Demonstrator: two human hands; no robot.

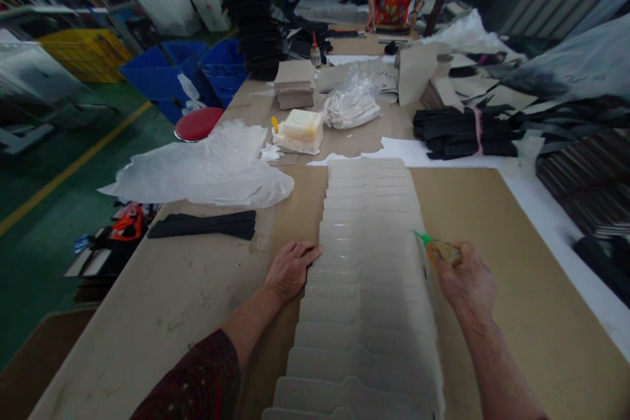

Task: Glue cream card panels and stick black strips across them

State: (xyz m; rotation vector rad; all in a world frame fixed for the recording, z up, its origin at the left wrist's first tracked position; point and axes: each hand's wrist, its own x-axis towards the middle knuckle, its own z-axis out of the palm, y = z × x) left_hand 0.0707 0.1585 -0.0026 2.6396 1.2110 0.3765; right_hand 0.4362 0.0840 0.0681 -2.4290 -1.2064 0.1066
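My right hand (470, 282) is closed around a small squeeze bottle (447, 252), through whose wall I can make out an amber tint; its green nozzle (422, 237) points at the right edge of a long row of overlapping pale panels (364, 262). That row runs away from me down the middle of a brown board (467, 203) on the table. My left hand (290, 272) lies with its fingers extended and slightly bent, gripping nothing, the index fingertip at the row's left edge. Beyond the row I see a clear plastic bag (352, 105) with pale pieces inside, and left of it a whitish block (301, 130) with a yellowish side, sitting in thin clear plastic; I cannot tell whether it is a tub. Farther off stands a bottle with a red tip (315, 52), its contents too small to judge from here. A loose translucent plastic bag (207, 174) spreads over the table's left side, near some black strips (204, 224). Past that edge are two blue bins, the nearer one (160, 79) with clear plastic hanging at its rim, and a yellow crate (86, 52); I cannot see what they hold. At far right, a large plastic bag (581, 59) shows something dark inside.
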